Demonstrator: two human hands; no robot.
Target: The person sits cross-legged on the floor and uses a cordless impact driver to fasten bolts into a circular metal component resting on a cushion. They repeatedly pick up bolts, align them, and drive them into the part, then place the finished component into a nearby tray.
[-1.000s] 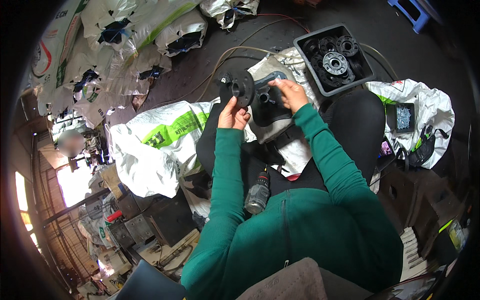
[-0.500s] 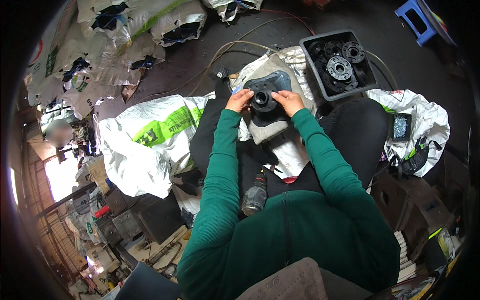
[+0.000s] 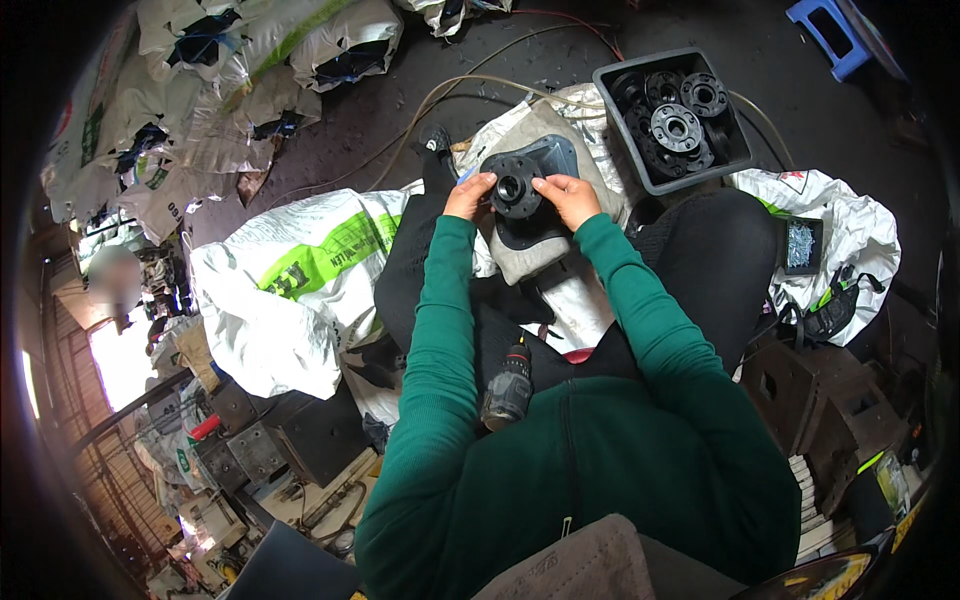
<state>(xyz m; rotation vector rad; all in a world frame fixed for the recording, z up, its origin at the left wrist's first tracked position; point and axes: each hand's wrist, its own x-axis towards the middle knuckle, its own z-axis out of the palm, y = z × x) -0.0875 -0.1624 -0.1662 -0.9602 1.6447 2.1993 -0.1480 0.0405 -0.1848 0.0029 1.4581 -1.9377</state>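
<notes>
Scene was dim, light soft and even, shadows weak. Blown-out glare at the left from a bright opening (image 3: 118, 350). Heavy fisheye bending, black vignette around the rim. Centre sharp, edges smeared.

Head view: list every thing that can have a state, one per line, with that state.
Black flange disc: held flat between both hands over a dark moulded part on the lap.
Left hand: fingers gripping the disc's left edge.
Right hand: fingers gripping the disc's right edge.
Grey crate: open, holding stacked black flange discs.
Cordless drill: resting on the lap, unheld.
White sack: lying on the floor, crumpled.
</notes>
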